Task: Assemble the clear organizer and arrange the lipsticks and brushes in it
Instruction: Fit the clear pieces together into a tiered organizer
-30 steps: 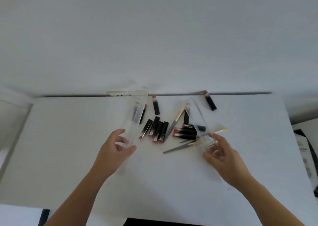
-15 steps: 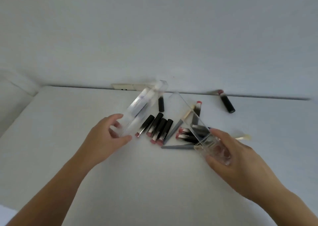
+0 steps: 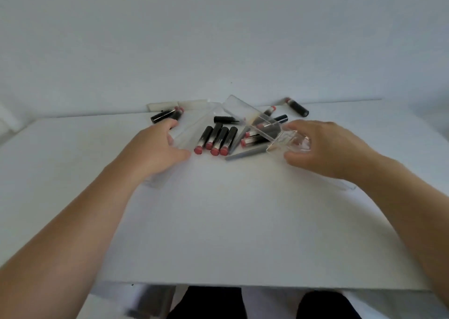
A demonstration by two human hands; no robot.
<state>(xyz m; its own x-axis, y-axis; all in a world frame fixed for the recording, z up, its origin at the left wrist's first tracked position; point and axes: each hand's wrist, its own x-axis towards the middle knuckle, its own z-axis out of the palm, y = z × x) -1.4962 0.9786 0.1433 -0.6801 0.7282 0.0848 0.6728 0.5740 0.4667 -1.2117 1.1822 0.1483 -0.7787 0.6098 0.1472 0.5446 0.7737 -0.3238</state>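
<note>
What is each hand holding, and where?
Right hand grips a clear piece at its near end. Left hand grips another clear piece at its near end.

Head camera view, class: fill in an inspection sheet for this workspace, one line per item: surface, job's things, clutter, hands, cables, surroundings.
Surface: white table, flat, bare near the front edge.
Job's things: two clear organizer pieces, one under the left hand, one tilted in the right hand; four lipsticks lie side by side, red ends toward the person; more lipsticks and a grey brush handle lie scattered behind.
Clutter: a lone lipstick at the far edge.
Hands: left rests on its clear piece; right grips the other.
Cables: nothing seen.
Surroundings: plain pale wall; a white strip along the table's back edge.
</note>
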